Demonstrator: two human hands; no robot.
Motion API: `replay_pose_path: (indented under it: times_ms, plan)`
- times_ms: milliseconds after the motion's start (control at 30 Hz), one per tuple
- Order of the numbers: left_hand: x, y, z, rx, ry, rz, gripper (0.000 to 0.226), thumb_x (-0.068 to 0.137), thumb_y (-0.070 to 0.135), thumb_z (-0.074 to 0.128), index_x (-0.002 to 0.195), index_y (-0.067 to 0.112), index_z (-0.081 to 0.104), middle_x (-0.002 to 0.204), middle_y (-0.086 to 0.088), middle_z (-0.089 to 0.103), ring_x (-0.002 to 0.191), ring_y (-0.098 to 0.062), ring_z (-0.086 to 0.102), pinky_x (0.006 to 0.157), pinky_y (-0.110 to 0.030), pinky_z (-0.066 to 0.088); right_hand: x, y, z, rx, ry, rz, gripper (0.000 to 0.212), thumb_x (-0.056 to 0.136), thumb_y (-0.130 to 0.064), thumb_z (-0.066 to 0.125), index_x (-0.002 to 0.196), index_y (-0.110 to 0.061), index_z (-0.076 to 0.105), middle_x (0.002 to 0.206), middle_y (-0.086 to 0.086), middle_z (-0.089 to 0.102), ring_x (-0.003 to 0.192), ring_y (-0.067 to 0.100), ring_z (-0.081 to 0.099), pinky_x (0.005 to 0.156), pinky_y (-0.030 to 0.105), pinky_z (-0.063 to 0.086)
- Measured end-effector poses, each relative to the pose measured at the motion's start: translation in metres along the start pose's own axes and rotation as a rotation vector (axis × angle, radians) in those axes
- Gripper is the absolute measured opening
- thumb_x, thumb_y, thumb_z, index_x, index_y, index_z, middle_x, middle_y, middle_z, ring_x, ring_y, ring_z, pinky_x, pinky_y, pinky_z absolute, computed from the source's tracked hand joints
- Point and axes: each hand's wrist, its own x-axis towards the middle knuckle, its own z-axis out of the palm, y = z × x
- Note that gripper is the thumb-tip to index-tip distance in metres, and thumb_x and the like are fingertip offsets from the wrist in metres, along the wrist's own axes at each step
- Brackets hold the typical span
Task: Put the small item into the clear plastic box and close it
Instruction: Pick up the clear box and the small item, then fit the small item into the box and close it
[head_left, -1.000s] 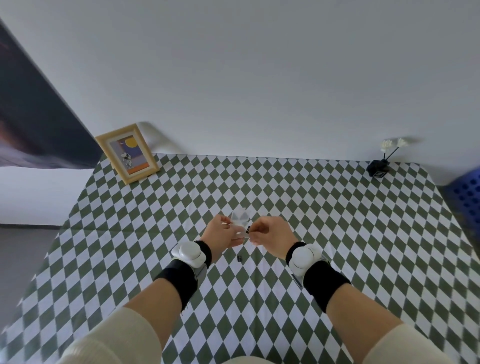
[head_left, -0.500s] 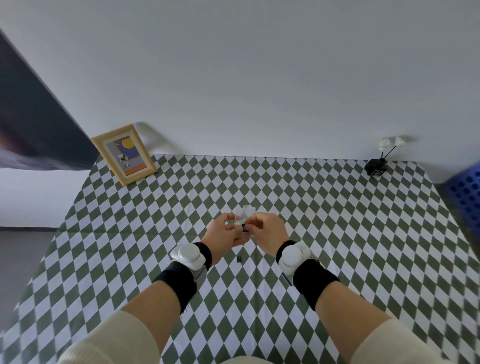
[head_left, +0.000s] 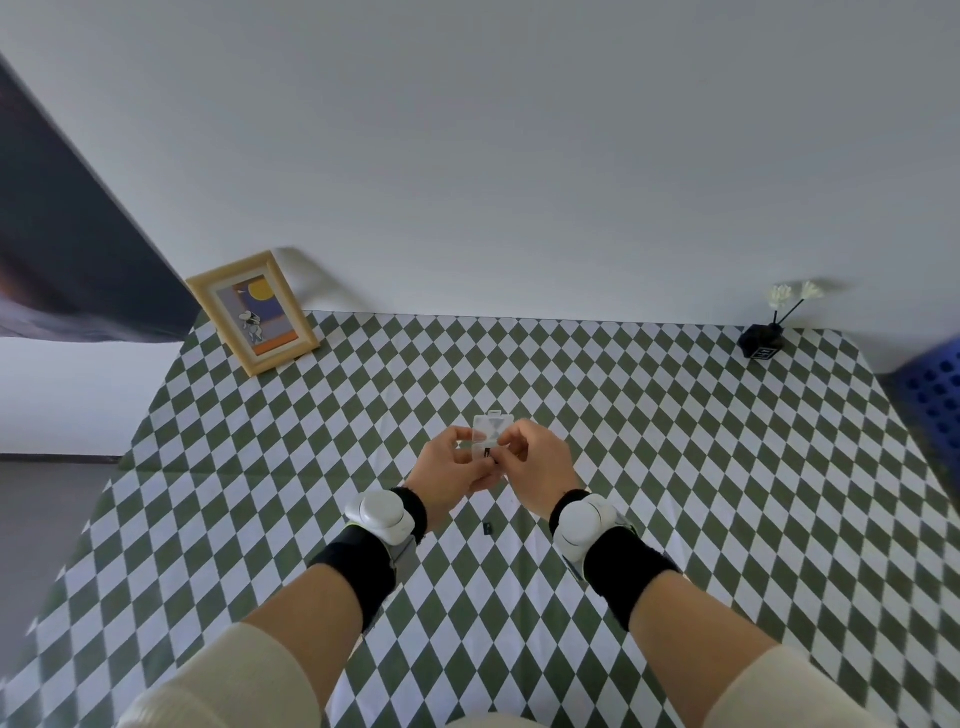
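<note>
Both hands meet above the middle of the green-and-white checked surface (head_left: 675, 467). The left hand (head_left: 448, 470) grips the small clear plastic box (head_left: 489, 434) by its lower part, the box's lid raised. The right hand (head_left: 540, 470) pinches a small black flat item (head_left: 489, 453) at the box's opening, touching the box. A second small black item (head_left: 488, 528) lies on the surface just below the box. A wooden-framed picture (head_left: 254, 312) stands far left of the box; a black vase with white flowers (head_left: 762, 343) stands far right.
</note>
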Motion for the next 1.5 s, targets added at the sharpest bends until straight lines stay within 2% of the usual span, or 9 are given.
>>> replay_pose_path:
  times_ms: [167,267,433,600,833,1033,1300,1400,1500]
  plan:
    - [0.004,0.004,-0.001,0.019,0.063,-0.018,0.039,0.091,-0.008,0.072,0.125,0.004,0.057,0.107,-0.021,0.08,0.092,-0.034,0.079,0.089,-0.045,0.066,0.001,0.0,-0.002,0.023,0.01,0.056,0.01,0.097,-0.025,0.063,0.092,-0.017,0.06,0.076,-0.004,0.062,0.066,0.007,0.055,0.058,0.016,0.038]
    - [0.007,0.002,-0.004,0.009,0.116,-0.017,0.042,0.091,-0.009,0.07,0.128,0.003,0.055,0.115,-0.023,0.076,0.1,-0.04,0.078,0.094,-0.052,0.063,0.001,0.006,-0.004,-0.013,0.011,0.103,0.012,0.099,-0.027,0.06,0.096,-0.016,0.063,0.08,-0.007,0.064,0.072,0.011,0.059,0.065,0.019,0.042]
    - [0.003,-0.003,-0.011,-0.038,0.116,0.006,0.036,0.094,-0.013,0.059,0.119,0.013,0.058,0.116,-0.022,0.071,0.095,-0.035,0.071,0.093,-0.048,0.064,-0.009,0.02,-0.007,-0.174,-0.313,0.09,0.012,0.09,-0.025,0.061,0.084,-0.022,0.072,0.082,-0.009,0.069,0.082,0.013,0.064,0.075,0.025,0.051]
    - [0.003,-0.011,-0.016,-0.056,0.131,-0.036,0.034,0.096,-0.013,0.059,0.125,0.004,0.059,0.109,-0.023,0.068,0.089,-0.035,0.073,0.099,-0.049,0.062,-0.02,0.022,0.003,-0.313,-0.517,-0.01,0.019,0.083,-0.033,0.077,0.099,-0.022,0.075,0.087,-0.008,0.066,0.082,0.011,0.066,0.083,0.027,0.055]
    - [0.003,-0.015,-0.02,-0.054,0.155,-0.04,0.032,0.099,-0.006,0.06,0.131,0.0,0.057,0.101,-0.02,0.072,0.083,-0.032,0.076,0.099,-0.051,0.062,-0.025,0.019,0.015,-0.401,-0.509,-0.114,0.007,0.083,-0.027,0.078,0.086,-0.02,0.077,0.088,-0.005,0.069,0.079,0.013,0.066,0.082,0.029,0.055]
    - [-0.002,-0.008,-0.017,-0.043,0.161,-0.059,0.027,0.103,-0.005,0.054,0.128,0.003,0.06,0.106,-0.02,0.073,0.077,-0.026,0.077,0.072,-0.031,0.067,-0.028,0.015,0.018,-0.425,-0.508,-0.091,0.011,0.09,-0.02,0.07,0.079,-0.016,0.069,0.086,-0.004,0.068,0.078,0.013,0.062,0.077,0.024,0.048]
    - [0.001,-0.006,-0.018,-0.039,0.17,-0.04,0.027,0.104,-0.003,0.055,0.13,-0.001,0.059,0.101,-0.019,0.074,0.067,-0.02,0.078,0.073,-0.033,0.068,-0.02,0.018,0.002,-0.242,-0.36,0.032,0.012,0.092,-0.013,0.063,0.099,-0.016,0.072,0.079,-0.01,0.063,0.076,0.008,0.059,0.064,0.011,0.042]
    - [-0.001,-0.004,-0.017,-0.059,0.179,-0.037,0.027,0.103,-0.005,0.054,0.129,-0.001,0.06,0.11,-0.025,0.073,0.068,-0.022,0.078,0.07,-0.031,0.067,-0.012,0.014,-0.007,-0.078,-0.249,0.115,0.013,0.087,-0.014,0.065,0.082,-0.023,0.073,0.07,-0.01,0.069,0.068,0.008,0.064,0.071,0.022,0.054]
    - [-0.003,-0.001,-0.016,-0.064,0.188,-0.042,0.024,0.102,-0.004,0.056,0.125,0.002,0.062,0.122,-0.026,0.071,0.082,-0.026,0.078,0.069,-0.032,0.067,-0.004,0.01,-0.014,0.152,-0.199,0.188,0.012,0.086,-0.006,0.07,0.081,-0.016,0.071,0.075,0.006,0.077,0.07,0.022,0.075,0.08,0.041,0.063]
